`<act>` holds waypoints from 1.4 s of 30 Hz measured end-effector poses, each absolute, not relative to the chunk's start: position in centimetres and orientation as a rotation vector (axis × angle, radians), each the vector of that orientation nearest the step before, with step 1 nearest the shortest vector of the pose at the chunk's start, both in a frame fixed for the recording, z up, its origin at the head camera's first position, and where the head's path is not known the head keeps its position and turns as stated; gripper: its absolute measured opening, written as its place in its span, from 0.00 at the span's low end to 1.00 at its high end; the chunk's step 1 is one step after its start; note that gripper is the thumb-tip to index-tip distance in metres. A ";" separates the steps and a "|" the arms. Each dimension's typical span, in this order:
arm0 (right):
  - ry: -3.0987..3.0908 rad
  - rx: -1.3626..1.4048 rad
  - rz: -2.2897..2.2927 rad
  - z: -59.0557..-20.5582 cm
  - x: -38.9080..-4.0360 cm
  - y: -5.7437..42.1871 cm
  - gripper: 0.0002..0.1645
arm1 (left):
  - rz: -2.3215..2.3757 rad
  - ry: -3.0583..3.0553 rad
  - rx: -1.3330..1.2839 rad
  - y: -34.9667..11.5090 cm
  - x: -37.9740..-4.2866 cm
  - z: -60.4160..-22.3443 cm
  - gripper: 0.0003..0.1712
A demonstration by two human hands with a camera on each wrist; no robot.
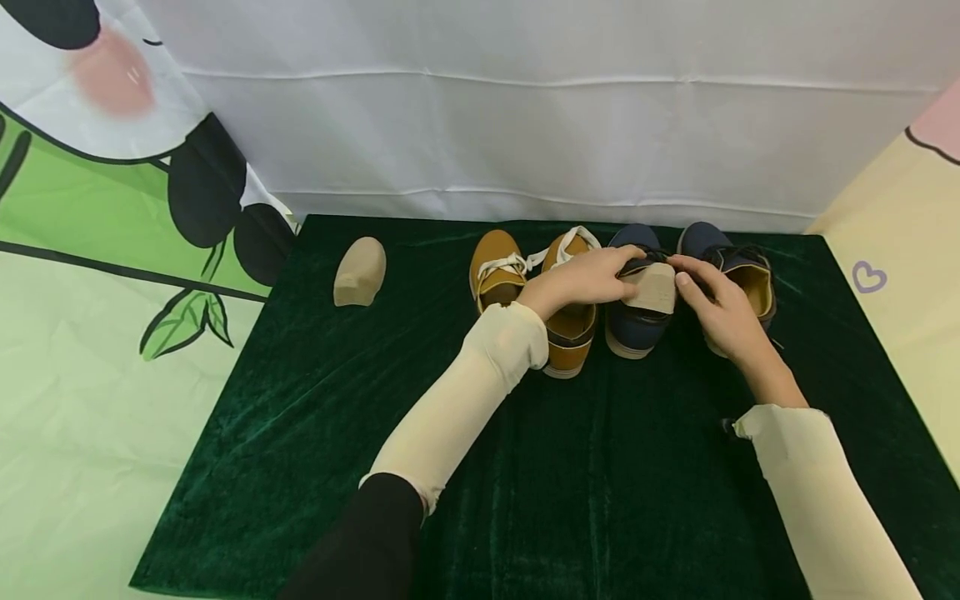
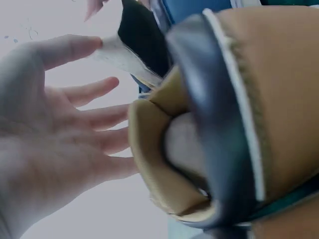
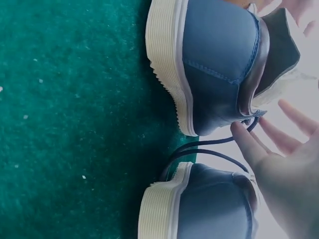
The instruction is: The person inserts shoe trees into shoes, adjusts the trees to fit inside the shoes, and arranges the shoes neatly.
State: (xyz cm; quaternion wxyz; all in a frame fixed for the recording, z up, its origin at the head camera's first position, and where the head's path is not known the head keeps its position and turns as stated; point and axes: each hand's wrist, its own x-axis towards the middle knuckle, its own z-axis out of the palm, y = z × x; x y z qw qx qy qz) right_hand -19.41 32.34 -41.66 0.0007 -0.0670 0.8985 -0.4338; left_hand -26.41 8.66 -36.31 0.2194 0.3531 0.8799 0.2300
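Between my hands stands a navy shoe (image 1: 633,337) with a pale sole. A beige block-like shoe insert (image 1: 654,288) protrudes from its opening. My left hand (image 1: 581,279) reaches over the tan shoes. Its thumb (image 2: 75,50) touches the insert while the other fingers stay straight and spread. My right hand (image 1: 716,312) pinches the navy shoe's edge by the lace (image 3: 255,122) with thumb and fingertips. Just right of it is the other navy shoe (image 1: 757,283), partly hidden by that hand. Under my left forearm, one tan shoe (image 1: 566,362) is partly covered.
Another tan shoe (image 1: 495,250) with white laces stands at the left of the row. Farther left lies a second beige insert (image 1: 360,271), rounded at one end. Dark green cloth (image 1: 337,417) covers the table. White fabric (image 1: 450,133) hangs along the back edge.
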 end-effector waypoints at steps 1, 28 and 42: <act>2.800 -0.218 -1.369 -41.7 -19.3 32.3 0.33 | 0.656 2.404 0.964 8.5 -26.6 -36.4 0.38; 2.921 -0.281 -1.254 -42.0 -19.7 31.3 0.36 | 0.529 2.614 0.983 9.7 -26.3 -39.0 0.37; 2.970 -0.335 -1.123 -41.8 -20.5 31.1 0.35 | 0.508 2.701 0.971 10.4 -26.2 -39.7 0.36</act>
